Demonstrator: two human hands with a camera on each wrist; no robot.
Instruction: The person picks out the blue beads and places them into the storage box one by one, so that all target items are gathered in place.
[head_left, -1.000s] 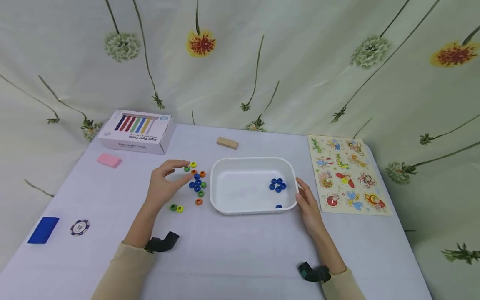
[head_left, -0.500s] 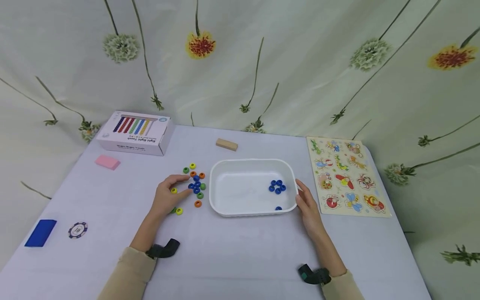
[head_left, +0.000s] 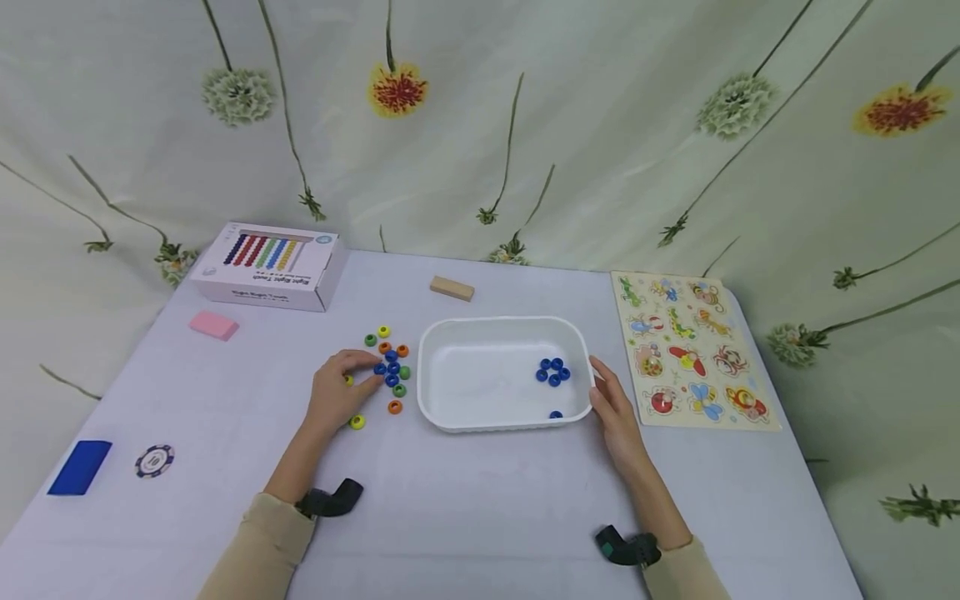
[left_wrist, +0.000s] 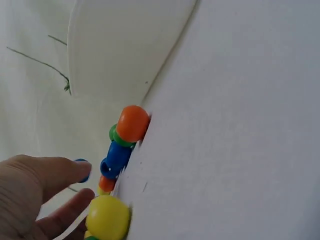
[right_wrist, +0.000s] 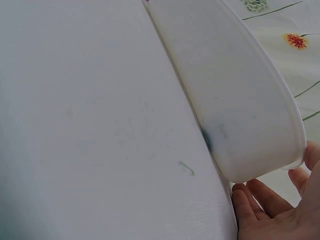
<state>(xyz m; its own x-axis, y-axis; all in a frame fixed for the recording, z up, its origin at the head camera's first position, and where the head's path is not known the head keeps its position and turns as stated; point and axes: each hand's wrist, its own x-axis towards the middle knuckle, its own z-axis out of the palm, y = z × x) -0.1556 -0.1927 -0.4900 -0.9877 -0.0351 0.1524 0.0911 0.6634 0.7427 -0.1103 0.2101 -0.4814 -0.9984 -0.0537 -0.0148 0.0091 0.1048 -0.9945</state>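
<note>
In the head view my left hand [head_left: 335, 392] is at the left edge of a cluster of coloured beads, its thumb and index finger pinching a blue bead [head_left: 379, 369]. The left wrist view shows that blue bead [left_wrist: 82, 170] partly hidden behind the thumb. Other blue, green, orange and yellow beads lie around it, such as an orange bead [head_left: 394, 407] and a yellow bead [head_left: 357, 422]. My right hand [head_left: 619, 417] holds the right end of a white plastic tray [head_left: 480, 427]; in the right wrist view its thumb is at the rim and its fingers are low against the wall. Several blue beads [head_left: 554, 380] lie inside the tray.
Behind the tray lies a wooden block [head_left: 452, 288]. A toy box [head_left: 262, 271] and a pink block [head_left: 213, 325] are at the back left, a poker chip [head_left: 154, 461] and a blue card-like piece [head_left: 79, 467] at the front left. A picture board [head_left: 693, 354] lies right of the tray.
My left hand has come down from above the far beads towards the near side and closed its fingertips on a blue bead, which has shifted slightly left. The right hand stays at the tray.
</note>
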